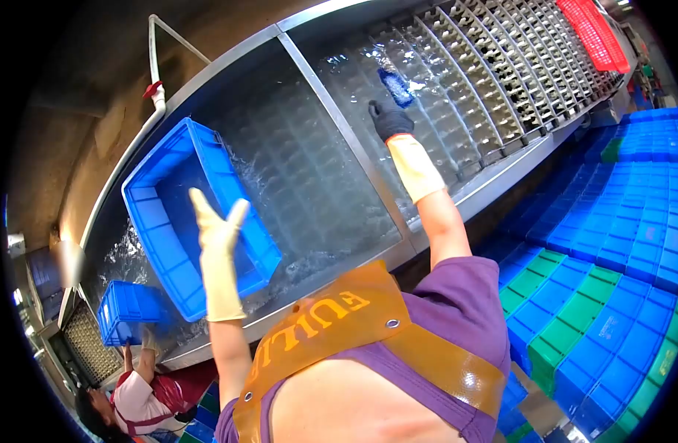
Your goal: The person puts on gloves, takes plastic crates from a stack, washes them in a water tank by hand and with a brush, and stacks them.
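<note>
My left hand (219,236), in a cream rubber glove, is held over a large blue plastic crate (145,215) with its thumb and fingers spread and nothing in them. The crate sits tilted in the water of a metal trough. To the right, my right hand (392,122) reaches over the wet slatted conveyor in a dark glove, with a cream rubber cuff below it. A blue brush-like thing with pale bristles (396,88) lies just beyond that hand's knuckles. The fingers are curled out of sight, so whether they grip it cannot be made out.
A metal crossbar (339,118) divides the trough. A red basket (593,35) stands at the conveyor's far end. Stacked blue and green crates (583,295) fill the right side. At lower left a co-worker (151,391) handles a smaller blue crate (125,311). A white pipe (156,111) runs behind the trough.
</note>
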Available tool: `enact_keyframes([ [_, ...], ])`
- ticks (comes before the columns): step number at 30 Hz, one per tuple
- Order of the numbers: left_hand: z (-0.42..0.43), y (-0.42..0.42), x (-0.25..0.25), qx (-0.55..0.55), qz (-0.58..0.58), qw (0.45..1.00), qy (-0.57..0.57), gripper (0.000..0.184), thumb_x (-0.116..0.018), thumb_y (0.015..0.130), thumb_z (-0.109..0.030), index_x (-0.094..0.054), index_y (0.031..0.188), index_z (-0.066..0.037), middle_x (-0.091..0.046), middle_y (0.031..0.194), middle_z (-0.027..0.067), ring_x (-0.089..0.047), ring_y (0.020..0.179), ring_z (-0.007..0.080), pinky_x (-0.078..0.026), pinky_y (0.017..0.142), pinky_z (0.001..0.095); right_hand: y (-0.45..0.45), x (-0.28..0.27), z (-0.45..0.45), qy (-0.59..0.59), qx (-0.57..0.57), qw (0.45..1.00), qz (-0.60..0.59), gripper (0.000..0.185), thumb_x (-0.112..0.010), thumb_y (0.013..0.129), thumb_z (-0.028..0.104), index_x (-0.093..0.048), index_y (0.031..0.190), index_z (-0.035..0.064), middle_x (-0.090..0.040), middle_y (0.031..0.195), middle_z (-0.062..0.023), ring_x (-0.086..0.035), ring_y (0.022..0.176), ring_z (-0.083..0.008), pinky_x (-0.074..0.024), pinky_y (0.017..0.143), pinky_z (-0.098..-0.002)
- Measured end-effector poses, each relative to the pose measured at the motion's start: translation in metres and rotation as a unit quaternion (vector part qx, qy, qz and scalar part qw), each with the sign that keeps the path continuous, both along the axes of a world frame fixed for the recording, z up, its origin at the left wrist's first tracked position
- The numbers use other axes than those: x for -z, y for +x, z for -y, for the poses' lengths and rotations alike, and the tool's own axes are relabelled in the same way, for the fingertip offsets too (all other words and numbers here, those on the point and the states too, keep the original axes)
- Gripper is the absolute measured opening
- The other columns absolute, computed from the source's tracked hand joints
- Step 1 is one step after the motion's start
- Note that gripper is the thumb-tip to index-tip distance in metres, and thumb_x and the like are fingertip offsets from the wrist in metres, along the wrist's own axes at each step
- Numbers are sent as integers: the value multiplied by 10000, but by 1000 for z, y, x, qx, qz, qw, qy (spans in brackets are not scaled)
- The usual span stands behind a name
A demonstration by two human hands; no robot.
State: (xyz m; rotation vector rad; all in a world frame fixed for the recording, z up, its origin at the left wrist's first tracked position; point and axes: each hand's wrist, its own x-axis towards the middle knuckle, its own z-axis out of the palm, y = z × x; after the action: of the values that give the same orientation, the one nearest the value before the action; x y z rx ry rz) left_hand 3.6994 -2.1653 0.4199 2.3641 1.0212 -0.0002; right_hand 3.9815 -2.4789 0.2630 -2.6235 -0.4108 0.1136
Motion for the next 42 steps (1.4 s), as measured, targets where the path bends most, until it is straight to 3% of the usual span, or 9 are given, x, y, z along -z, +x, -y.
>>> enact_keyframes([
  [4,12,-3,57,-40,-41,998,10,806,-650,844,-234,-184,1485,-87,-407,1416,226,-434,1289,350,-349,1073,420,35,24,-17,-270,-151,949,62,290,-560,860,255,-648,1114,147,-622,1140,-180,-583,1086,-291,-450,893,-456],
  [7,-8,-28,88,-23,56,998,-30,478,-581,876,-135,-489,1333,-31,-574,1253,180,-559,1155,286,-426,984,377,117,177,-3,-199,92,938,269,420,-484,902,323,-525,1305,211,-550,1291,-151,-456,1259,-327,-345,1030,-459],
  [9,-8,-30,74,-60,50,997,-22,416,-585,888,-156,-540,1273,-5,-592,1232,167,-561,1149,284,-417,990,353,115,54,6,24,152,988,-29,527,-420,926,312,-352,1438,209,-418,1442,-107,-332,1369,-290,-294,1085,-477],
  [11,-12,-40,59,-83,23,995,-54,412,-601,883,-159,-548,1259,0,-602,1213,166,-573,1128,271,-430,974,358,117,47,19,-405,98,901,120,513,-434,934,286,-362,1438,224,-432,1438,-50,-325,1379,-203,-316,1088,-434],
  [16,-2,-35,16,-142,70,972,-172,423,-639,865,-136,-547,1237,42,-623,1156,127,-582,1047,194,-445,930,315,131,29,49,-372,157,915,1,307,-550,868,285,-653,1153,239,-665,1090,-93,-640,1032,-293,-500,878,-429],
  [25,15,-57,-4,-205,126,939,-247,433,-657,847,-119,-547,1233,43,-627,1123,103,-589,1000,164,-464,892,293,158,59,75,-353,66,933,-22,435,-632,816,396,-644,1122,87,-655,1079,-185,-637,1001,-354,-505,858,-441],
  [31,17,-82,10,-194,143,947,-212,449,-675,839,-104,-546,1244,40,-626,1136,103,-590,1012,158,-465,902,290,103,-17,36,154,3,988,-18,562,-728,812,299,-547,1252,0,-627,1173,-141,-593,1045,-248,-459,900,-362],
  [35,23,-90,11,-184,153,941,-240,456,-680,832,-74,-543,1251,39,-624,1146,100,-587,1034,160,-461,919,288,-21,-115,-90,507,-162,824,-193,463,-702,805,108,-561,1242,47,-635,1116,-88,-592,974,-174,-477,852,-305],
  [42,13,-119,4,-171,177,931,-270,449,-667,834,-36,-540,1259,36,-619,1169,97,-584,1055,160,-456,940,289,-137,-59,-213,152,-361,874,-288,408,-703,783,330,-647,1148,157,-655,1106,-161,-622,1026,-319,-476,893,-389],
])
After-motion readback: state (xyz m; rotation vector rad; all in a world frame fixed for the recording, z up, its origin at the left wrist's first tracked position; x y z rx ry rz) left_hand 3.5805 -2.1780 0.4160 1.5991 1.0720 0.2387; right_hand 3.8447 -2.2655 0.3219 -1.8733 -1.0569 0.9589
